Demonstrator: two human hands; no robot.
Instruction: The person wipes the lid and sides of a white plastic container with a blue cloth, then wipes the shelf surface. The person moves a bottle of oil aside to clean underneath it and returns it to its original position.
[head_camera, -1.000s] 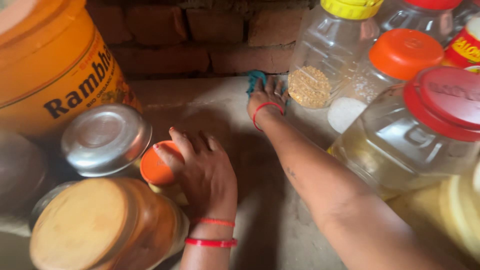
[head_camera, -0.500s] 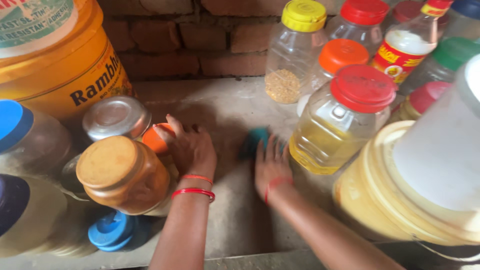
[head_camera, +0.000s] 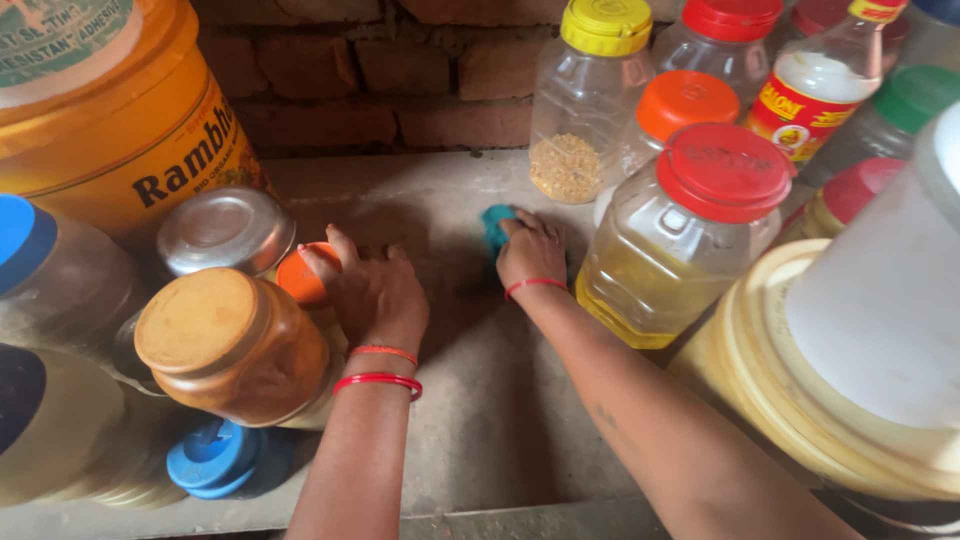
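My right hand (head_camera: 531, 254) presses a small teal cloth (head_camera: 494, 225) flat on the dusty stone shelf (head_camera: 480, 420), close to a clear jar of yellow oil with a red lid (head_camera: 690, 235). My left hand (head_camera: 372, 292) rests against a small jar with an orange lid (head_camera: 302, 275), fingers spread along its side. That jar stands among a steel-lidded jar (head_camera: 224, 230) and a brown jar with an orange-brown lid (head_camera: 232, 345). Both wrists wear red bangles.
A big orange tin (head_camera: 120, 120) fills the back left. Blue-lidded jars (head_camera: 215, 458) sit at front left. A yellow-lidded jar of grain (head_camera: 588, 100), several red and orange lidded bottles and a large cream bucket (head_camera: 850, 360) crowd the right. A brick wall (head_camera: 400, 80) is behind.
My right hand has drawn the teal cloth from the back of the shelf toward me and left of the oil jar. My left hand stays on the orange-lidded jar.
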